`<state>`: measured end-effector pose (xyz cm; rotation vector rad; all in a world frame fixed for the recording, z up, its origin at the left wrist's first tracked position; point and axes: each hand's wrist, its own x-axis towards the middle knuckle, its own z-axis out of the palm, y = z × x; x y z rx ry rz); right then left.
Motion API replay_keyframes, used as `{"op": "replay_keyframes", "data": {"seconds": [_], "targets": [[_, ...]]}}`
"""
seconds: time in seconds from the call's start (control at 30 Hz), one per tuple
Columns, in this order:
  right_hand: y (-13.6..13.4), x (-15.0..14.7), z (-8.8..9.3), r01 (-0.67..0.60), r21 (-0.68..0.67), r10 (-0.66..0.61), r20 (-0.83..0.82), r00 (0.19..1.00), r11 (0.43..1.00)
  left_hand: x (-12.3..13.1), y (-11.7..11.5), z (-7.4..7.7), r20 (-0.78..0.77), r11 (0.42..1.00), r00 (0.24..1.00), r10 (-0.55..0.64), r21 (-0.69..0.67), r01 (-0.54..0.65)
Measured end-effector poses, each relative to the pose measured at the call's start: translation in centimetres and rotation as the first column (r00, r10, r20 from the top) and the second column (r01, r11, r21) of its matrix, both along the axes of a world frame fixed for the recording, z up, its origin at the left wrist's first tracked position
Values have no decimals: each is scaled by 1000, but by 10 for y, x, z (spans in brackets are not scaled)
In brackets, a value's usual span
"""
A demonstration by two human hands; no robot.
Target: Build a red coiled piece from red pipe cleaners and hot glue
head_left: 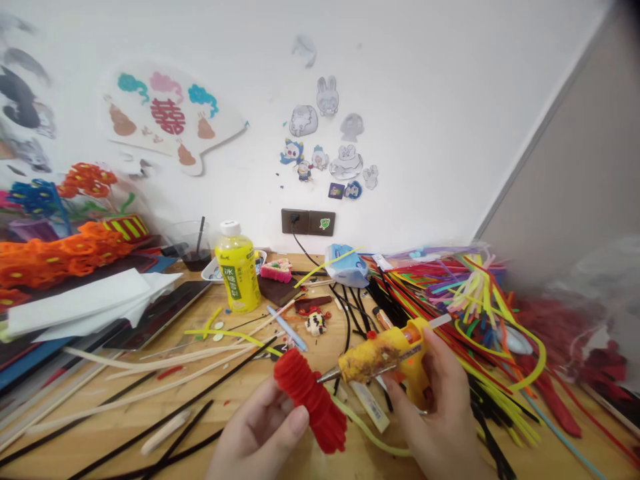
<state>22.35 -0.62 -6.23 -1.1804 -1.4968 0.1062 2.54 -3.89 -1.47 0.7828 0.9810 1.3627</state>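
Between the thumb and fingers of my left hand is a bundle of red pipe cleaners, tilted and drawn in at the middle. My right hand wraps round the handle of a yellow glue gun with brown stains on its body. A pale glue stick pokes out of its back end. The gun's metal nozzle points left, and its tip meets or nearly meets the red bundle's right side; I cannot tell whether glue is coming out.
A yellow drink bottle stands at the back, left of centre. Colourful pipe cleaners heap up on the right. Black and cream strips lie across the left. Orange fuzzy flowers and white paper lie further left. A wall socket holds a plug.
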Motion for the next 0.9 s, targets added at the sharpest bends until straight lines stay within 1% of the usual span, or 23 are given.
{"op": "replay_keyframes", "data": {"seconds": [0.17,0.3,0.4,0.57,0.7,0.83,0.9], "targets": [[-1,-1,3,-25,13,25,15,1000,1000,-1,0,0,-6,1000,1000,-6,27,6],[0,0,3,-25,6,24,21,999,1000,0,-1,3,-48,1000,999,-15,21,16],[0,1,3,-30,11,29,19,999,1000,1,-1,3,-67,1000,998,2,9,-2],[0,1,3,-51,4,50,21,998,999,1,-2,3,-68,1000,998,-8,4,9],[1,3,2,-20,7,20,31,999,1000,0,-2,2,-63,1000,998,-17,5,17],[0,9,1,26,60,-31,81,996,998,1,-1,3,-80,1000,997,-13,18,15],[1,13,5,58,100,-68,104,992,993,1,-1,4,-94,999,996,-4,32,7]]}}
